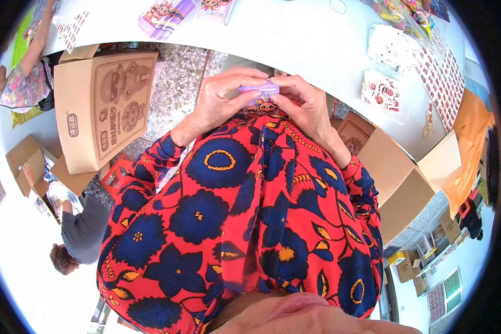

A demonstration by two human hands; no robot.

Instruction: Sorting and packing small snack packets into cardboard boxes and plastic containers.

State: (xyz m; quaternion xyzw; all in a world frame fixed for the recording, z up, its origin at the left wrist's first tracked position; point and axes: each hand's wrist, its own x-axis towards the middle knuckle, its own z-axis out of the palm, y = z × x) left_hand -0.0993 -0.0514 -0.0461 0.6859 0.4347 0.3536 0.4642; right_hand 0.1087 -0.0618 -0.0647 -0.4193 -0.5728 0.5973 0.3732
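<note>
A small purple printed carton (pixel 268 89) with a colourful cartoon figure is between my two hands, close to my chest at the near edge of the white table (pixel 273 47). My left hand (pixel 225 92) is closed on its left side, thumb on the face towards me and fingers behind. On the other side my right hand (pixel 303 103) pinches the upper right part with thumb and bent fingers. Both hands partly cover the carton, so its lower end and far side are hidden. Farther up the table lie several flat purple cartons (pixel 164 18), and another purple carton (pixel 215 8) beside them.
A large printed cardboard box (pixel 108 108) stands at my left, an open cardboard box (pixel 398 172) at my right. Sticker sheets (pixel 442 83) and clear bags of printed pieces (pixel 381 92) lie on the table's right. Two people (pixel 86 231) are on the left.
</note>
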